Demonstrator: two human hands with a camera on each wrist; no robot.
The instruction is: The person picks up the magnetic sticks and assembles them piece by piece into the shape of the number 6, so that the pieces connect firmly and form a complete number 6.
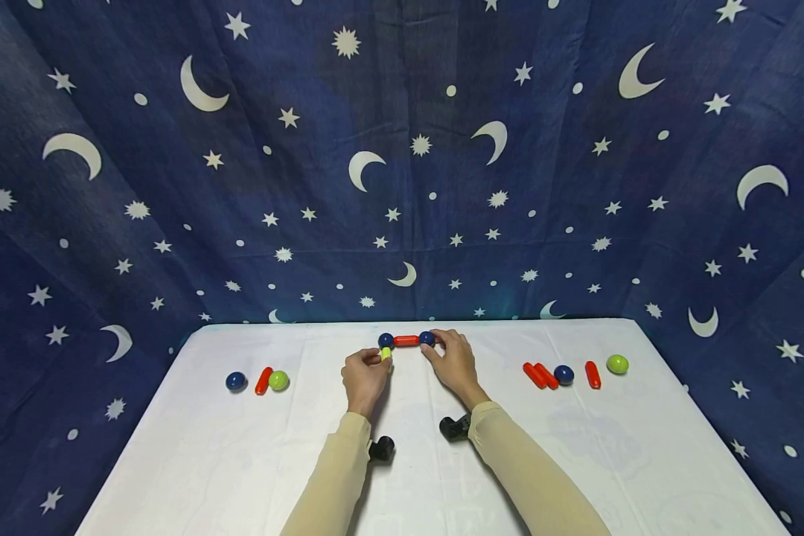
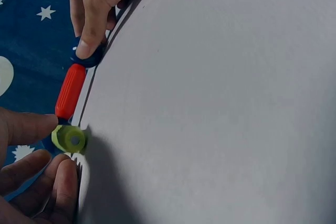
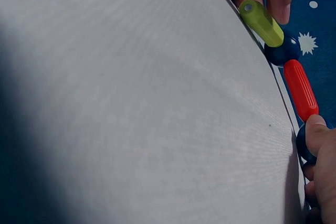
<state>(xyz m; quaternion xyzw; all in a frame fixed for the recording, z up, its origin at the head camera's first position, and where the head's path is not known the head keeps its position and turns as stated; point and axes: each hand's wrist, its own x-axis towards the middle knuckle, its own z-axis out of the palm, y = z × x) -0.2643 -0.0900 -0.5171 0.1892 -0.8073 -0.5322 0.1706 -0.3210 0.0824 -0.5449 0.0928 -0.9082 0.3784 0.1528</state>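
Two blue balls, a left one and a right one, are joined by a red ribbed rod near the table's far edge. A short yellow-green rod stretches from the left ball toward the person, its round end with a grey centre facing the left wrist camera. My left hand has thumb and fingers on either side of this yellow-green rod, appearing to pinch it lightly. My right hand grips the right ball between thumb and fingers, partly covering it in both wrist views.
On the white table, a blue ball, red rod and green ball lie left. At right lie several red rods, a blue ball and a green ball. A star-patterned curtain hangs behind.
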